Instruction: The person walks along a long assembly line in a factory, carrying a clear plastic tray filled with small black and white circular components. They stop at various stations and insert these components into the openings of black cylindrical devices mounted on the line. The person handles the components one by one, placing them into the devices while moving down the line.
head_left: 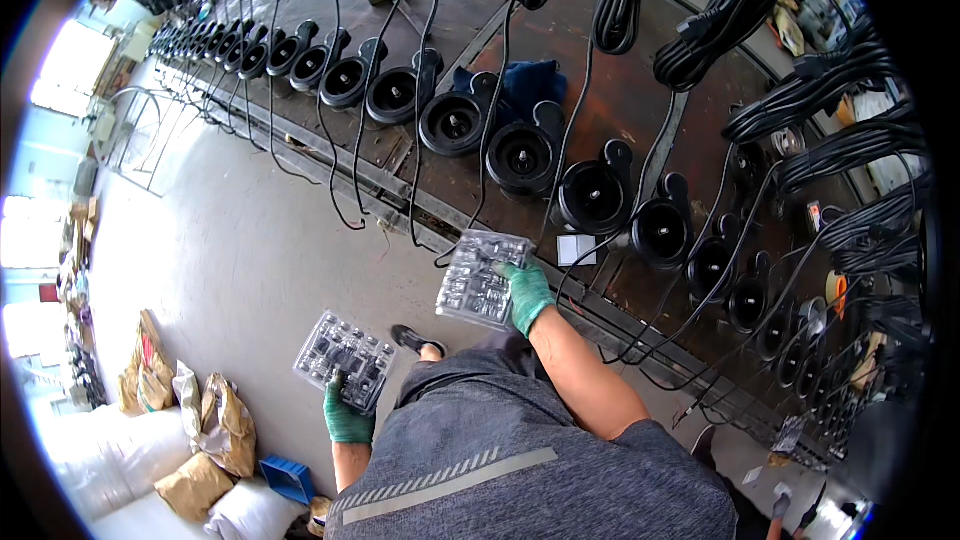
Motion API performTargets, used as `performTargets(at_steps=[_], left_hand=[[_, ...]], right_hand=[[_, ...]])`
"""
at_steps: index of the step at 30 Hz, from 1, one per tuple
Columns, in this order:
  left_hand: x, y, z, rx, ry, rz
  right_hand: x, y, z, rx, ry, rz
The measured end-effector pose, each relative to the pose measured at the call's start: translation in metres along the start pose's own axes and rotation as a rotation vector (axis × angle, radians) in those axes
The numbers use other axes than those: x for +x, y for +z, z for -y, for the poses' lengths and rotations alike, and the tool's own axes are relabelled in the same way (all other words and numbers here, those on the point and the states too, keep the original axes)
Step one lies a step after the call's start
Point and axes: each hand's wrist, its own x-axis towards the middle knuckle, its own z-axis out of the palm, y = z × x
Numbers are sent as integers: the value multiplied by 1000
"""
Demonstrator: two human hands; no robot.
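Both my hands wear green gloves. My left hand (348, 418) grips the near edge of a clear plastic tray (322, 342) whose pockets hold several small dark and shiny parts. In my right hand (528, 298) is a second clear plastic tray (470, 292), pinched by its right side close to the bench edge; small metallic-looking parts fill its pockets. Across the bench from that tray stands a curved row of round black housings (522, 156), open at the top, each with a pale stud at its centre. The fingers beneath both trays are partly hidden.
The dark bench (620, 90) curves around me, with black cables trailing over its edge and bundled black cords (617, 0) hanging above. A white box (577, 250) and a blue cloth (530, 88) lie on it. Sacks (228, 425) and a blue crate (287, 480) stand at the lower left.
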Motion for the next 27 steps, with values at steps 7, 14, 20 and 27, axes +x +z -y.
performTargets(at_steps=[7, 14, 20, 27], left_hand=[[71, 10, -52, 72, -101, 80], [151, 2, -121, 55, -202, 191], [196, -2, -192, 124, -221, 283], [232, 7, -251, 223, -315, 503]], right_hand=[[20, 4, -12, -387, -429, -459], [69, 44, -79, 685, -502, -358], [94, 57, -106, 669, -386, -668], [50, 69, -97, 0, 29, -694]])
